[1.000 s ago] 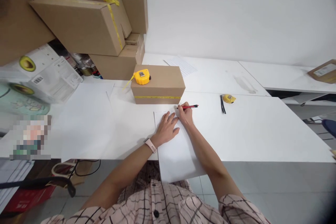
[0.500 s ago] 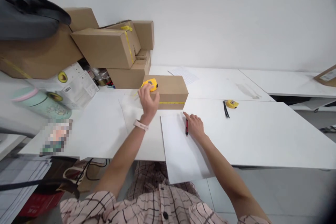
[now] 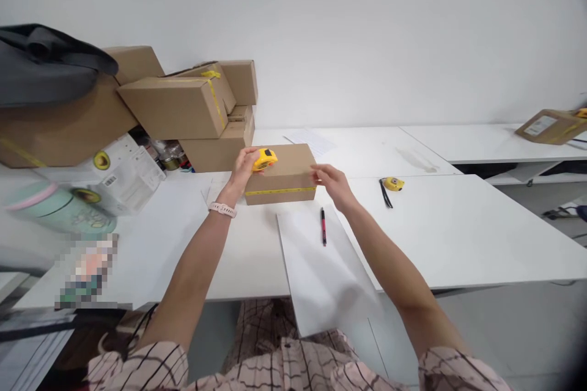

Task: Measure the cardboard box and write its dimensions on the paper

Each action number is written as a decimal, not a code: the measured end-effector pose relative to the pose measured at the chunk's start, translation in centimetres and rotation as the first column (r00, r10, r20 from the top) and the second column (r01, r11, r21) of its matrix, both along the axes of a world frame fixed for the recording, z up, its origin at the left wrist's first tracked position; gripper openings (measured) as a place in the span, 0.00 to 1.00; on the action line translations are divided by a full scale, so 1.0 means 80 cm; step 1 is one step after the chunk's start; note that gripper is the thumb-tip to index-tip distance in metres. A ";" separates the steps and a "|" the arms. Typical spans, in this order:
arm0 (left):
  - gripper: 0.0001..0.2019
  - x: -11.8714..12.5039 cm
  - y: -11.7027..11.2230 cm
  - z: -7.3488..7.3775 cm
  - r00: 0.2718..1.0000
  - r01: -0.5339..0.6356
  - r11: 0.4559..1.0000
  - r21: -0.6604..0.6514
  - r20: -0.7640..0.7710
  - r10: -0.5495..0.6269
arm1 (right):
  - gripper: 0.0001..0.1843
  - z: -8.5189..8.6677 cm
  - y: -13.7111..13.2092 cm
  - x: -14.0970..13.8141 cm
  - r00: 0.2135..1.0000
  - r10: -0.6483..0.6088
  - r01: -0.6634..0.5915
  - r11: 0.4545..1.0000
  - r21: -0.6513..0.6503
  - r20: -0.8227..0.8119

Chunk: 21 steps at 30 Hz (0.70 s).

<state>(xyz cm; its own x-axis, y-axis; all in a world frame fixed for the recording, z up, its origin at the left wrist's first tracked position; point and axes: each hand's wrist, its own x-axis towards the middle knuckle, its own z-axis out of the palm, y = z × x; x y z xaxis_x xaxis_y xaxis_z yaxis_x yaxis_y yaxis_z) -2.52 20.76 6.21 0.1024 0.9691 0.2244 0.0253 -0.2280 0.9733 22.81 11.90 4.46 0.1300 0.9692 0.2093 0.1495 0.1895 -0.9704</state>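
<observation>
A small cardboard box [image 3: 287, 174] sits on the white table [image 3: 458, 226], with a strip of yellow tape measure blade across its front face. My left hand [image 3: 243, 168] is closed on a yellow tape measure [image 3: 265, 159] at the box's top left corner. My right hand [image 3: 332, 183] reaches to the box's right end, fingers bent near the end of the yellow strip; whether it pinches the strip is unclear. A red pen [image 3: 323, 226] lies on a white sheet of paper [image 3: 321, 269] in front of the box.
A second yellow tape measure [image 3: 393, 184] with a black strap lies to the right. Stacked cardboard boxes [image 3: 183, 107] and white packages [image 3: 123, 165] crowd the back left. Another box [image 3: 543, 125] rests on the far right table. A paper sheet [image 3: 309, 139] lies behind the box.
My right hand put the pen down on the paper and moved up to the box's right end. My left hand left the paper and took hold of the tape measure on the box.
</observation>
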 end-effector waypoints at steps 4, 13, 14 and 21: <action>0.19 0.011 -0.009 0.021 0.975 0.177 0.981 -0.081 0.148 -0.164 | 0.09 0.059 0.050 -0.033 0.904 0.149 -0.265 0.931 -0.251 -0.400; 0.22 0.005 0.002 0.031 0.979 0.181 0.976 -0.125 0.122 -0.166 | 0.07 0.080 0.088 -0.066 0.912 0.214 -0.342 0.868 -0.361 -0.352; 0.22 0.006 0.004 0.033 0.977 0.188 0.975 -0.123 0.126 -0.172 | 0.06 0.078 0.092 -0.067 0.911 0.239 -0.355 0.870 -0.342 -0.337; 0.21 -0.052 0.049 0.028 0.972 0.135 0.978 -0.159 0.213 -0.099 | 0.13 0.056 0.141 -0.010 0.898 0.082 -0.208 0.945 -0.252 -0.432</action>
<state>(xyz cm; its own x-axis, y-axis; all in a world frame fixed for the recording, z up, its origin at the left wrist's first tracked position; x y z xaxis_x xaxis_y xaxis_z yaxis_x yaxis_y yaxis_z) -6.69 24.65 8.48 0.1868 0.9788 0.0843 -0.1941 -0.0474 0.9798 22.05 23.16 8.96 -0.0032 0.9928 -0.1194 -0.2816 -0.1154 -0.9526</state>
